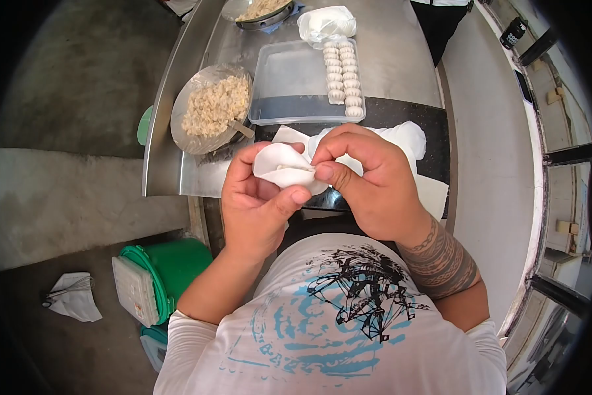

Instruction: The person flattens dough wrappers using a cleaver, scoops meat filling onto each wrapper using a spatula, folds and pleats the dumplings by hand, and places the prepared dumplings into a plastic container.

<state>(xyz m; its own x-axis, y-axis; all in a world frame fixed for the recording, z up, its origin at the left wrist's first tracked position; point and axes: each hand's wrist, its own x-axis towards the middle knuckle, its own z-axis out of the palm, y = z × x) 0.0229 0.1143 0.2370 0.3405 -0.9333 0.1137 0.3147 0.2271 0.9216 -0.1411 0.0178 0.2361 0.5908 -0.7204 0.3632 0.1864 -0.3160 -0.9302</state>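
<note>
Indoor workspace seen from above: grey concrete-like floor at left, pale ledge and windows at right, and between them a brushed-metal table with a speckled black strip across its near part. Near the middle, just above the near edge of the table, a round white dough wrapper, folded partway up, with something pale just visible in the fold. Left hand cupped around the wrapper, fingers behind, thumb along the lower edge. Right hand pinching the wrapper's right edge between thumb and forefinger.

Beyond the hands, a translucent tray with two columns of pleated white dumplings along its right side; at its far edge, a white plastic bag. To the left, a wide bowl of pale, chunky filling, with a flat handle poking out. Beside the right hand, a crumpled white cloth.

On the ledge, a dark bottle with white lettering too small to read. On the wearer's white shirt, a black and turquoise print with letter-like shapes, wording unclear. Below left, a green bucket beside a whitish box with a blurred label.
</note>
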